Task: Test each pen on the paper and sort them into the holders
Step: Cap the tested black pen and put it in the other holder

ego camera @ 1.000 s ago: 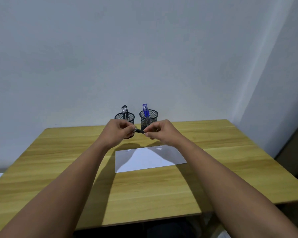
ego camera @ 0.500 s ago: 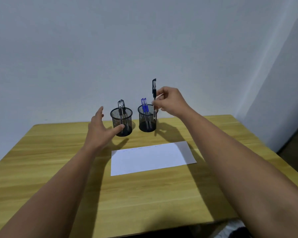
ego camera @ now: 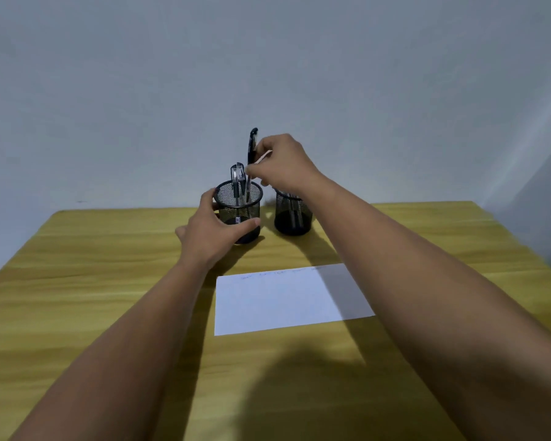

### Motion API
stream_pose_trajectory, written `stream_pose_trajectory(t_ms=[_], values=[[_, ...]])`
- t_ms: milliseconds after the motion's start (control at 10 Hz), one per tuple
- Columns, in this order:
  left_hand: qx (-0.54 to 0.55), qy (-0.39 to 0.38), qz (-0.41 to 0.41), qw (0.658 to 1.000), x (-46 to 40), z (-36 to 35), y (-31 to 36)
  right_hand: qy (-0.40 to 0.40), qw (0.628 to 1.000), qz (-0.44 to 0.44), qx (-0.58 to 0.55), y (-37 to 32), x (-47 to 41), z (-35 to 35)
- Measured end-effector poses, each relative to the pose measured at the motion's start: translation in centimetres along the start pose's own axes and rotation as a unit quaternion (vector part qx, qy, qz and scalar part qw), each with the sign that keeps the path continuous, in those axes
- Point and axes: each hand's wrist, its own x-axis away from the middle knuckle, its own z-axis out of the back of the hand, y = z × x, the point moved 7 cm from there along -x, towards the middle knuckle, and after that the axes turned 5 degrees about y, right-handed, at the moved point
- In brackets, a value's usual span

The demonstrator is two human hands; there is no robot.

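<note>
Right hand [ego camera: 283,165] pinches a black pen [ego camera: 252,154] near its middle between thumb and fingertips, cap end up, tip already down inside the left mesh holder [ego camera: 239,214]. Left hand [ego camera: 212,232] is wrapped round that holder's near side — thumb on the front wall, fingers curled behind — steadying it on the wooden table [ego camera: 77,281]. Two pens [ego camera: 237,178] already stand in the same cup, just beside the incoming one.

Risks, as a guess: the pen leans a bit, so if let go now it could knock against the standing pens or tip toward the rim instead of dropping straight. The holder looks light; a sideways nudge from the right hand could tilt it if the left one loosens. The right forearm crosses above the second holder [ego camera: 292,214] and hides its top — pulling back low could clip it or whatever is in it, contents only partly visible through the mesh.

Room: both holders sit near the table's far edge, close to the wall, near each other but not touching. Paper [ego camera: 287,300] lies flat nearer the person, well apart from the cups, faint scribbles along its top edge. Plenty of bare wood left and right. No loose pens visible on the table — sorting seems close to done.
</note>
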Motion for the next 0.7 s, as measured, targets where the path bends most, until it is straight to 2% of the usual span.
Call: stream_pose_trajectory(t_ms=[100, 300, 600, 700], values=[[-0.002, 0.013, -0.003, 1.0, -0.2, -0.2, -0.4, -0.035, 0.999, -0.009, 0.039, 0.6, -0.2, -1.5], [0.009, 0.017, -0.003, 1.0, -0.3, -0.3, -1.1, -0.047, 0.998, -0.021, 0.042, 1.5, -0.1, -2.4], [0.006, -0.021, 0.016, 1.0, 0.4, 0.1, -0.4, -0.006, 0.999, -0.024, 0.04, 1.3, 0.5, -1.1], [0.0, -0.014, 0.017, 1.0, 1.2, 1.2, 0.1, 0.025, 0.999, -0.021, 0.026, 0.7, 1.2, 0.8]])
